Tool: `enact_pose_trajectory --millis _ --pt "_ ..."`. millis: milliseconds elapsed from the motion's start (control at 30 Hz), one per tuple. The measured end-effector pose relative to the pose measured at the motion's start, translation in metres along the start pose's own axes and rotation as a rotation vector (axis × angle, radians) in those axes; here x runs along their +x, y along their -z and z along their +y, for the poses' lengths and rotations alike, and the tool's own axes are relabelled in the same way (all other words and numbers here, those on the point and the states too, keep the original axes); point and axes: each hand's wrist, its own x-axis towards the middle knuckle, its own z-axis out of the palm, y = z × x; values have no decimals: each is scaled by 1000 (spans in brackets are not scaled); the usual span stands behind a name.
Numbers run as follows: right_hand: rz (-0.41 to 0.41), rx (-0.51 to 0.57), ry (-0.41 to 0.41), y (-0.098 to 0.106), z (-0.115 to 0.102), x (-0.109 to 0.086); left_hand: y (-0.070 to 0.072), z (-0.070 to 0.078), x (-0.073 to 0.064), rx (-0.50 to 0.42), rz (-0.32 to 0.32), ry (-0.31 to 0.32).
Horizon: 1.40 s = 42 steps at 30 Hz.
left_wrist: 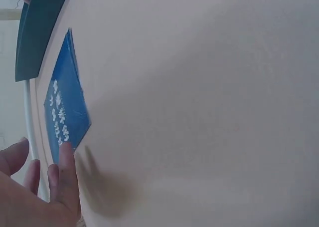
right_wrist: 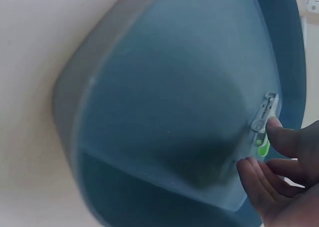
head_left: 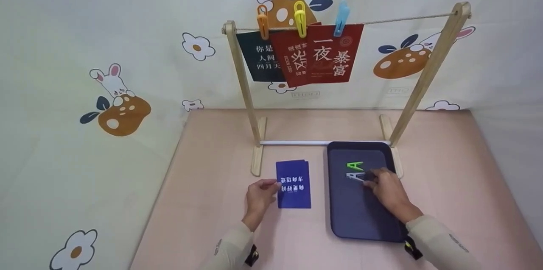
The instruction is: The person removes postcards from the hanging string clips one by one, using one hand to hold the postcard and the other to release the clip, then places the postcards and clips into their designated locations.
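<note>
My left hand (head_left: pixel 259 197) is at the left edge of blue cards (head_left: pixel 295 199) with white writing, stacked on the table. In the left wrist view its fingers are loosely spread, and the cards (left_wrist: pixel 70 102) lie just beyond them. Over the dark blue tray (head_left: pixel 350 221) is my right hand (head_left: pixel 391 191), its thumb and fingertips by a pale blue-grey clothespin (head_left: pixel 354 176). The right wrist view shows the thumb at the clothespin (right_wrist: pixel 264 118), with a gap between thumb and fingers. Behind it lies a green clothespin (head_left: pixel 354 166) in the tray.
A wooden rack (head_left: pixel 430 75) stands at the back with a string across its top. From it hang a dark green card (head_left: pixel 258 64) and red cards (head_left: pixel 331 58), held by orange (head_left: pixel 263 22), yellow (head_left: pixel 300 19) and blue (head_left: pixel 341 18) clothespins. A white bar (head_left: pixel 297 143) joins the rack's feet.
</note>
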Motion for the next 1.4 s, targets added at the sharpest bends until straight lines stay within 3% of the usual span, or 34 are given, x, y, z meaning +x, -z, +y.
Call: enact_pose_trajectory --millis 333,633,900,1133,1400 --pt "109 -4 90 6 -18 -7 2 21 -14 -83 -58 -66" --pt "195 -8 179 20 -30 -6 3 39 -21 -30 -126 -128" --pt "310 -22 300 41 -44 0 6 64 -24 -46 -177 -181" --pt "346 -48 373 58 -57 5 7 85 -26 -60 -207 -246" --pt "427 -207 617 88 -70 13 12 107 -28 -69 -205 -287"
